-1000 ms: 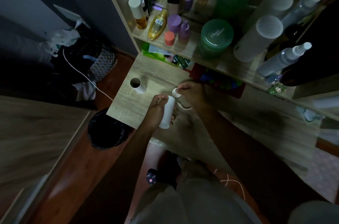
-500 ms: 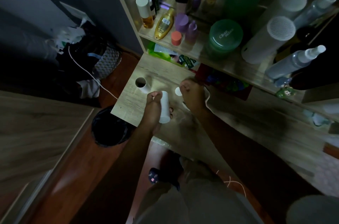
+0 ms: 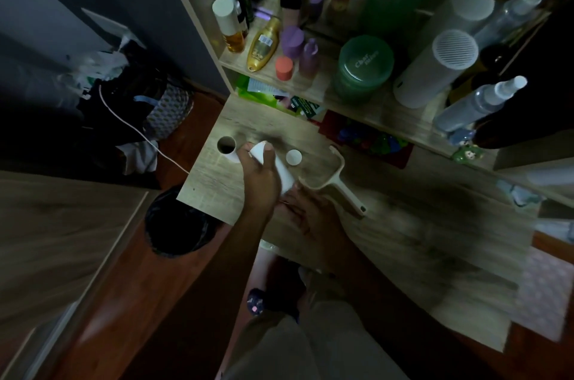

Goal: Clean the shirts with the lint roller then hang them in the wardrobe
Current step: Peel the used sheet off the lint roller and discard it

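Pale wood desk (image 3: 403,224) under cluttered shelf (image 3: 357,106), bin (image 3: 177,227) beside it.

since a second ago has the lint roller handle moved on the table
Yes. The lint roller handle was in the right hand beside the small white cap; now it lies free on the table, to the cap's right.
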